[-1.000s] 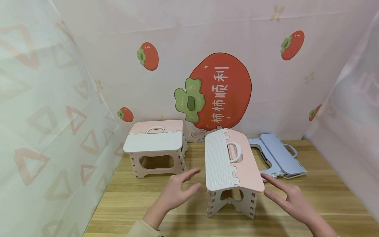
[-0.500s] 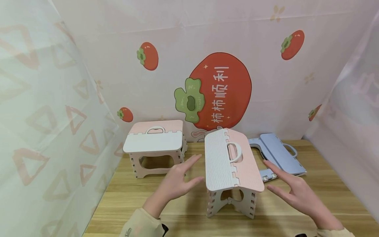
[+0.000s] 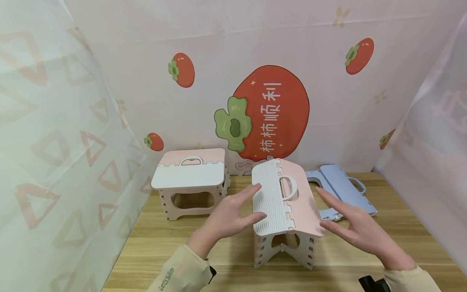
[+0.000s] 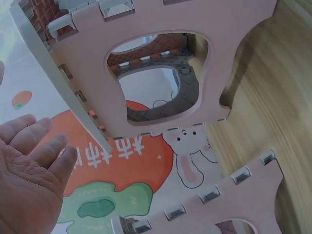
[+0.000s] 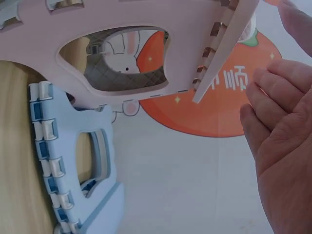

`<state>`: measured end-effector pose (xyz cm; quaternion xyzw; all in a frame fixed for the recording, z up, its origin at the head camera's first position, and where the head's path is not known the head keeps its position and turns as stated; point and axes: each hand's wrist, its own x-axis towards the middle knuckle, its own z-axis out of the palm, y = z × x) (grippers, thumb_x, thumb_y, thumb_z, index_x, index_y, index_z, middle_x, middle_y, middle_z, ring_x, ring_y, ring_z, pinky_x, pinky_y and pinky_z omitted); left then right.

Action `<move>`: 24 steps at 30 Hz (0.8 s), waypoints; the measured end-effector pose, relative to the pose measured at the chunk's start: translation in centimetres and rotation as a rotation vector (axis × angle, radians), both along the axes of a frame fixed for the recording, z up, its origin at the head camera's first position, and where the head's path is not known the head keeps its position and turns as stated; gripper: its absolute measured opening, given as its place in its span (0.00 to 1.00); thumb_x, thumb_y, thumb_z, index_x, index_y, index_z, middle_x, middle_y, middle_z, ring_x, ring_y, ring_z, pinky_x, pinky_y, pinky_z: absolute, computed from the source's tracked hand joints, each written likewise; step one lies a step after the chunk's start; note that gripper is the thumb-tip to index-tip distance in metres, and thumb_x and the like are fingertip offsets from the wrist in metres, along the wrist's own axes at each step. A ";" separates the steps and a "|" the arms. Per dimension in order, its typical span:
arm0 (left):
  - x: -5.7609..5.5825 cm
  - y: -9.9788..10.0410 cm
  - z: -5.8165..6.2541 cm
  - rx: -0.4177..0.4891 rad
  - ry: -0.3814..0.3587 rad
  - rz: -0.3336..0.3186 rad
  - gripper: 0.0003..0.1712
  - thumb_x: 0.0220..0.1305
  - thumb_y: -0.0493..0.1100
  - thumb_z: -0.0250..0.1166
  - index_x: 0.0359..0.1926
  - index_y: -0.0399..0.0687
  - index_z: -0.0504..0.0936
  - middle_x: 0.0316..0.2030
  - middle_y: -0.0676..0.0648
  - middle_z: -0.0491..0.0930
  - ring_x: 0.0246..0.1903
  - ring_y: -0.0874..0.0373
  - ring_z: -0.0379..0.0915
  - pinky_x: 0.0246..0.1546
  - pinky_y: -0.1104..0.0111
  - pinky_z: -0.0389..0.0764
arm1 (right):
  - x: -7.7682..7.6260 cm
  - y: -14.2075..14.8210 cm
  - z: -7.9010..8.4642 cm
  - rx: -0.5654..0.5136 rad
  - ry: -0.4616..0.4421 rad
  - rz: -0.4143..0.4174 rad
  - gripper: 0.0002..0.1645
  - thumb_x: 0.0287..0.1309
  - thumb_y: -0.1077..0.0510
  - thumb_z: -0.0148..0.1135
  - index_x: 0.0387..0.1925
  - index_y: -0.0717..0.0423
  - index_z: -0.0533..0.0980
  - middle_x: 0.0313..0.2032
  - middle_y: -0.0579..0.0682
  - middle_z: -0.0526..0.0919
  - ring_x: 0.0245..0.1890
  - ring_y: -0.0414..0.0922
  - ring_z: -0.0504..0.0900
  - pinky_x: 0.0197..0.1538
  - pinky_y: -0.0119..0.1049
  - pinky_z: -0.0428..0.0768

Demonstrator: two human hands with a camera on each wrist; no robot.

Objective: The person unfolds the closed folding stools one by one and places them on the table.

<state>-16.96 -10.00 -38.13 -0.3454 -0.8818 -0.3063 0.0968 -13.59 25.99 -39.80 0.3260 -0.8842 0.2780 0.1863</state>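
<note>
A folding step stool [image 3: 306, 202] stands on the table between the two hands, half its top white and half pink. Its top is bent up in a low ridge along the seam, where a white carry handle [image 3: 294, 187] sticks up. My left hand [image 3: 230, 215] has straight, spread fingers that overlap the white half's edge in the head view. On the other side, the right hand [image 3: 359, 225] is held with fingers extended, its thumb tip right at the pink half's edge. Both wrist views show the stool's pink leg panels [image 4: 83, 44] beside open palms; neither hand holds anything.
Back left stands a second pink-and-white stool [image 3: 187, 176], unfolded with a flat top. A blue folding stool [image 3: 344, 192] lies partly folded behind the middle one, to the right. A printed cloth backdrop [image 3: 146, 89] rises behind the wooden table [image 3: 219, 267].
The left hand has moved right and up, over the white half's edge. The right hand has risen, shifting slightly away and then back beside the pink half. The stools stay put.
</note>
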 end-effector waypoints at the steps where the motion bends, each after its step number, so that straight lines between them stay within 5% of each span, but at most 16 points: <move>1: 0.0 0.2 0.1 -0.001 -0.006 -0.007 0.43 0.66 0.59 0.69 0.76 0.48 0.67 0.72 0.48 0.69 0.70 0.54 0.67 0.70 0.59 0.71 | -0.1 -0.1 0.2 0.002 -0.003 0.005 0.53 0.54 0.61 0.77 0.78 0.52 0.61 0.74 0.48 0.68 0.72 0.25 0.61 0.66 0.11 0.59; 8: -0.3 1.4 0.8 -0.062 -0.035 -0.024 0.44 0.66 0.61 0.68 0.77 0.50 0.65 0.74 0.50 0.66 0.74 0.56 0.61 0.73 0.59 0.66 | -0.9 -1.0 1.0 0.029 0.002 0.061 0.55 0.53 0.60 0.78 0.78 0.54 0.59 0.75 0.49 0.66 0.73 0.28 0.61 0.65 0.13 0.63; 24: -0.9 3.2 0.7 -0.235 -0.055 -0.061 0.49 0.67 0.70 0.61 0.79 0.51 0.60 0.79 0.53 0.56 0.78 0.56 0.50 0.76 0.59 0.59 | -1.9 -2.9 1.4 0.088 -0.030 0.092 0.60 0.54 0.53 0.78 0.81 0.53 0.53 0.79 0.51 0.57 0.76 0.29 0.53 0.70 0.13 0.52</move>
